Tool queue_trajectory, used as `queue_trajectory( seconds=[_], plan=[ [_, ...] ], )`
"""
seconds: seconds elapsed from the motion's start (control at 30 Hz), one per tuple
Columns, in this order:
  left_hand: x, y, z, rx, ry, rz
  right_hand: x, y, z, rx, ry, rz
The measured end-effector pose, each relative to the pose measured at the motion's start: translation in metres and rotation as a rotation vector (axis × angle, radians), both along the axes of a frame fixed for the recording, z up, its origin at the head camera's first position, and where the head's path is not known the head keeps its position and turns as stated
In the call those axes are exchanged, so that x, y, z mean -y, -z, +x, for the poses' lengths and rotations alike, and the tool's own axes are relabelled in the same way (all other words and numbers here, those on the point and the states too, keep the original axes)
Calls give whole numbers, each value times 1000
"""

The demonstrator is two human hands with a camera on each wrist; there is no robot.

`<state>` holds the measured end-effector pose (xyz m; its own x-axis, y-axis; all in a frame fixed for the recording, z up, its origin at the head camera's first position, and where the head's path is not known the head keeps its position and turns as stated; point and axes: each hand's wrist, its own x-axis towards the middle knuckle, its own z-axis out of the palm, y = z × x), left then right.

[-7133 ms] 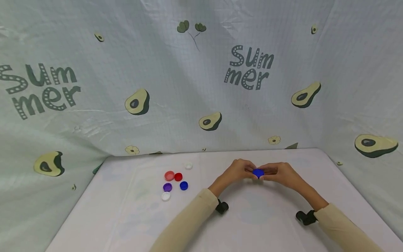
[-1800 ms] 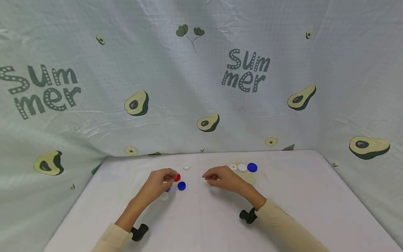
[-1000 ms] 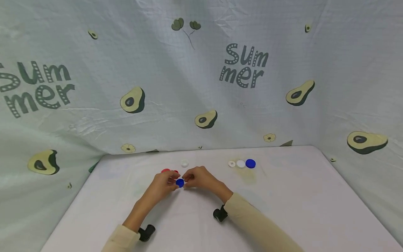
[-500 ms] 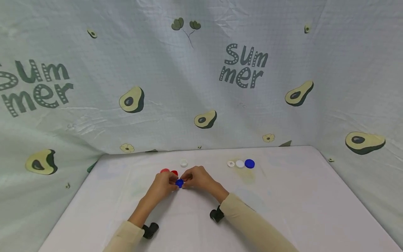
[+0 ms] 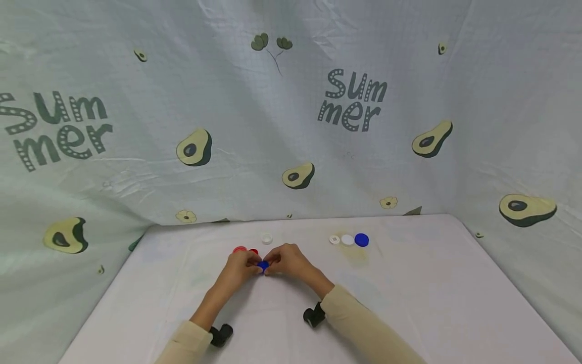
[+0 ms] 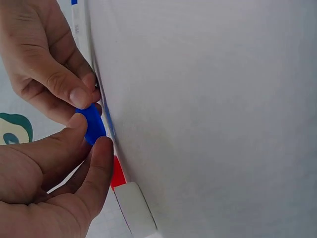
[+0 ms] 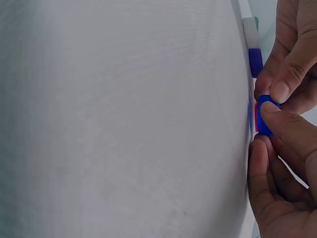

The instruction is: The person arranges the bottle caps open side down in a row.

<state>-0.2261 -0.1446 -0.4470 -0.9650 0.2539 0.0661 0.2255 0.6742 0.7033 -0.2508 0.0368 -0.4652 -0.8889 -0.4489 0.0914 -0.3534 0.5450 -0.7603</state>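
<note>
Both hands meet at a small blue bottle cap (image 5: 263,265) on the left half of the white table. My left hand (image 5: 237,269) pinches its left side with thumb and fingers, and my right hand (image 5: 291,261) pinches the opposite side. Seen from the left wrist, the blue cap (image 6: 95,128) stands tilted between the fingertips of both hands, close to the tabletop. Just behind the hands lie a lighter red cap (image 5: 239,248) and a smaller red cap (image 5: 253,251), partly covered. A purple cap (image 7: 255,63) and a white cap (image 7: 251,32) appear in the right wrist view.
A whitish cap (image 5: 267,238) lies farther back. Toward the right, a small patterned white cap (image 5: 334,239), a plain white cap (image 5: 347,240) and a larger blue cap (image 5: 361,240) form a row. A printed cloth (image 5: 254,192) hangs behind the table.
Earlier, both hands held the larger blue cap at the right; it now lies in the row. The hands moved left to the small blue cap, which has tilted up between their fingers.
</note>
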Motion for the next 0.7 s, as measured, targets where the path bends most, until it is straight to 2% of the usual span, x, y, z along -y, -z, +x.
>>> queue_trajectory(
  seconds=[0.17, 0.33, 0.7],
  plan=[
    [0, 1, 2, -27, 1, 18, -3, 2, 3, -21, 23, -23],
    [-1, -2, 8, -57, 1, 67, -9, 3, 5, -36, 41, -63],
    [-4, -11, 11, -116, 29, 109, -14, -10, 12, -80, 47, -107]
  ],
)
